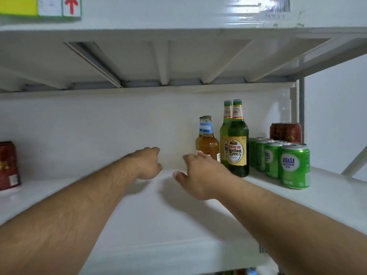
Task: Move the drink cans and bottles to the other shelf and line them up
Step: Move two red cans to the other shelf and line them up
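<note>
White shelf [139,225] boards fill the view, with drinks grouped at the right in front-to-back files, probably so each kind forms a line: green cans [295,165], green bottles [237,147], amber bottles [208,141], red cans [286,132] at the back. Another red can [8,165] stands apart at far left. Both hands are empty: left hand [148,163] loosely curled, right hand [200,175] spread beside the amber bottles.
</note>
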The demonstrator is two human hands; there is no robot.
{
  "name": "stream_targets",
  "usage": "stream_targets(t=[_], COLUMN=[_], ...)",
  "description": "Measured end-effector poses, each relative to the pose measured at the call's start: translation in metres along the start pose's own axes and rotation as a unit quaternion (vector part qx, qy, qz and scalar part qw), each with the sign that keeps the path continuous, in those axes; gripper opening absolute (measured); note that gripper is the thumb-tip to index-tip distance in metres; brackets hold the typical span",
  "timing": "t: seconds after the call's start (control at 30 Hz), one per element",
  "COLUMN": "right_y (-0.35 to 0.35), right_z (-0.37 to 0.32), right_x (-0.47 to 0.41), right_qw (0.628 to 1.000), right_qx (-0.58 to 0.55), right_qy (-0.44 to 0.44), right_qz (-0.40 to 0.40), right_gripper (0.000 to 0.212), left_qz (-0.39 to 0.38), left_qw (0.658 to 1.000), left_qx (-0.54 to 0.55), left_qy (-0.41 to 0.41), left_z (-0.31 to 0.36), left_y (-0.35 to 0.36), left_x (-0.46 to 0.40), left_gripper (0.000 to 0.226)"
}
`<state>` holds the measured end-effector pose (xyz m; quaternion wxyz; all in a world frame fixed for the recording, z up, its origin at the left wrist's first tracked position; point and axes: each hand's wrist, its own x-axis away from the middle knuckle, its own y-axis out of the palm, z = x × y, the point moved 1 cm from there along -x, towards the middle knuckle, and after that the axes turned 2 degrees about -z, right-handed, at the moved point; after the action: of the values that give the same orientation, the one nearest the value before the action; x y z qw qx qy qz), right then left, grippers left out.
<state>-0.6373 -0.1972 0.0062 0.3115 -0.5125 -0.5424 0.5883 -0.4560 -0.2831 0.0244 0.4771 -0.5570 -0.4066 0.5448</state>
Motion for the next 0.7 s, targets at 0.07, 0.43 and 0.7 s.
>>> stream_targets(t=[0.07,0.43,0.7], right_y=[0.000,-0.005,-0.008], right_z=[-0.013,-0.062,-0.134], right_x=[-0.003,0.015,0.047], right_qw=[1.000,0.991,0.976], right_qx=[0.008,0.006,-0.017], right_qy=[-0.020,-0.128,-0.212], right_qz=[-0.005,-0.034,-0.040], right_gripper=[0.067,0.072,0.072], left_qz=[0.010,0.043,0.049], left_qw=[1.000,0.981,0.956], left_qx=[0.001,-0.042,-0.028], left_qy=[-0.026,-0.182,-0.287], left_z=[-0.008,-0.038,-0.086], left_y=[-0.006,-0.030,-0.044], left_x=[0.024,0.158,0.253], left_gripper=[0.071,0.065,0.061])
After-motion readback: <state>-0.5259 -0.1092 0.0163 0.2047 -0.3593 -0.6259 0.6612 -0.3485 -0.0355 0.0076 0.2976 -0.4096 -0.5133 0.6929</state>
